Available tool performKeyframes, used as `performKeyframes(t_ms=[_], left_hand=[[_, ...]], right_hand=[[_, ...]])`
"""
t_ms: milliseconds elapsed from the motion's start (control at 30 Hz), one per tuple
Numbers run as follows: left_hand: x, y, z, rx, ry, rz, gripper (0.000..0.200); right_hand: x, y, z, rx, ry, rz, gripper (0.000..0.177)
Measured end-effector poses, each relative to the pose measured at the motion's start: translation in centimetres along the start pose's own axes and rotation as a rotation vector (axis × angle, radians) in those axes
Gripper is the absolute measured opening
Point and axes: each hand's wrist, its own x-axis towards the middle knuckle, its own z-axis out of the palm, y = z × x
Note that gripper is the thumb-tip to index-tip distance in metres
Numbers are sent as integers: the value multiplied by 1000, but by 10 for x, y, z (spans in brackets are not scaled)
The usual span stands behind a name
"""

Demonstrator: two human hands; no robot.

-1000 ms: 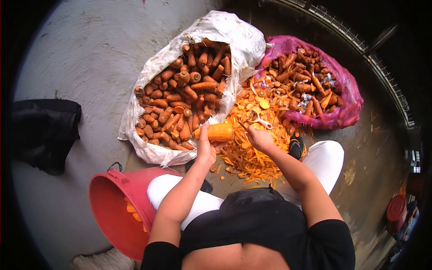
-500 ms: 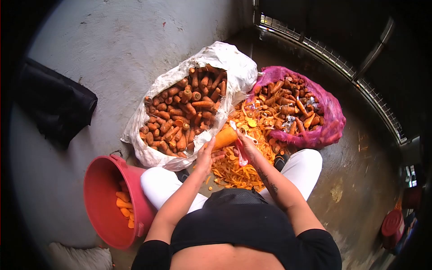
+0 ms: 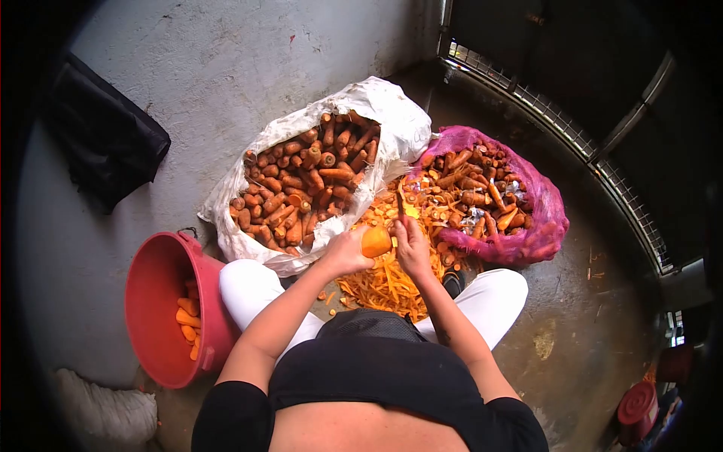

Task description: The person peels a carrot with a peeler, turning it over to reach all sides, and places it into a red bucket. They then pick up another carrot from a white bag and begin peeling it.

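Note:
A thick peeled carrot point(image 3: 376, 242) is gripped in my left hand point(image 3: 349, 251), its bright orange end facing my right hand. My right hand point(image 3: 412, 247) is closed around a knife point(image 3: 401, 202), whose narrow dark blade points up and away from me; the fingers hide most of its handle. Both hands are above a heap of orange peelings point(image 3: 388, 286) between my knees. Just beyond my left hand, a white sack point(image 3: 384, 113) lies open, full of unpeeled carrots point(image 3: 290, 188).
A pink mesh sack point(image 3: 546, 203) holding carrots and scraps lies at the right. Left of my knee, a red bucket point(image 3: 143, 324) leans with peeled carrots point(image 3: 188, 320) inside. Black sheeting point(image 3: 109, 135) hangs at the wall. A barred gate point(image 3: 557, 124) runs along the right.
The knife has swung to point upward, away from me. My left hand has turned over the carrot, and its end now faces right. The whole view has shifted slightly.

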Motion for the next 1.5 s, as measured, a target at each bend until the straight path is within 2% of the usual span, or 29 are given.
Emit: performKeyframes(t_ms=[100, 233, 333, 367, 433, 533, 767, 867, 967, 1167, 1500], left_hand=[[0, 1, -4, 100, 184, 108, 58], [4, 6, -12, 170, 237, 118, 49], [12, 0, -11, 230, 294, 135, 45], [13, -3, -11, 262, 309, 158, 45], [13, -3, -15, 324, 340, 204, 43], [13, -4, -19, 331, 370, 263, 31], [14, -7, -18, 392, 414, 328, 28], [15, -10, -15, 393, 438, 335, 28], [17, -12, -13, 405, 451, 330, 27], [17, -12, -11, 427, 490, 351, 26], [12, -16, -6, 459, 513, 331, 29]], right_hand=[[-5, -8, -13, 131, 45, 21, 29], [-25, -1, -11, 82, -113, -22, 34], [-33, 4, -1, 4, -140, -85, 34], [-34, 5, -2, -46, -173, -27, 36], [-38, -2, -2, -118, -175, -48, 35], [-41, -8, -1, -139, -177, -43, 33], [-42, -7, 0, -156, -209, 8, 35], [-41, -1, 7, -85, -147, -68, 38], [-41, -4, 4, -151, -202, 31, 39], [-40, -3, 4, -211, -208, 58, 39], [-38, 12, 10, -235, -193, 9, 37]])
